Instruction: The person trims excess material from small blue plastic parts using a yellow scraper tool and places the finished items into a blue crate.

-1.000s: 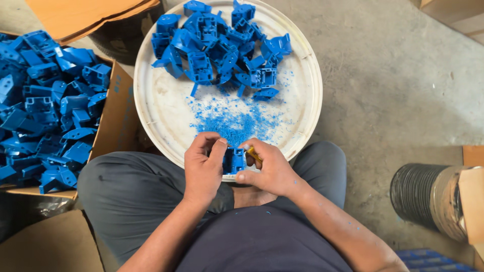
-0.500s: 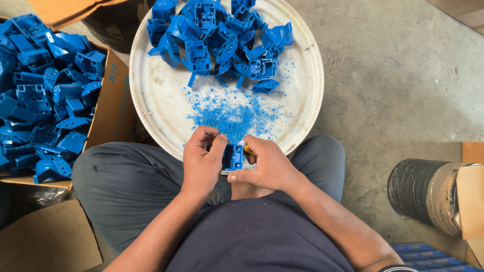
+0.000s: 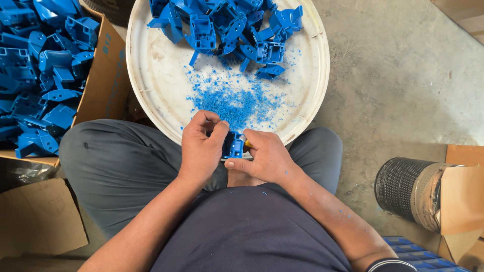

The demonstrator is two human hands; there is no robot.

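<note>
Head view, small blue plastic part [image 3: 234,145], boxy, ribbed

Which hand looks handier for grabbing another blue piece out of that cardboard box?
Probably the left hand: the cardboard box of blue parts sits on its side. The right hand also seems to grip a small yellow-handled tool.

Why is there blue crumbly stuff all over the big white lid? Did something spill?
Yes, blue shavings lie scattered on the round white lid, thickest just ahead of the hands. The left hand and right hand hold one blue plastic part between them. A pile of blue parts sits at the lid's far side.
</note>
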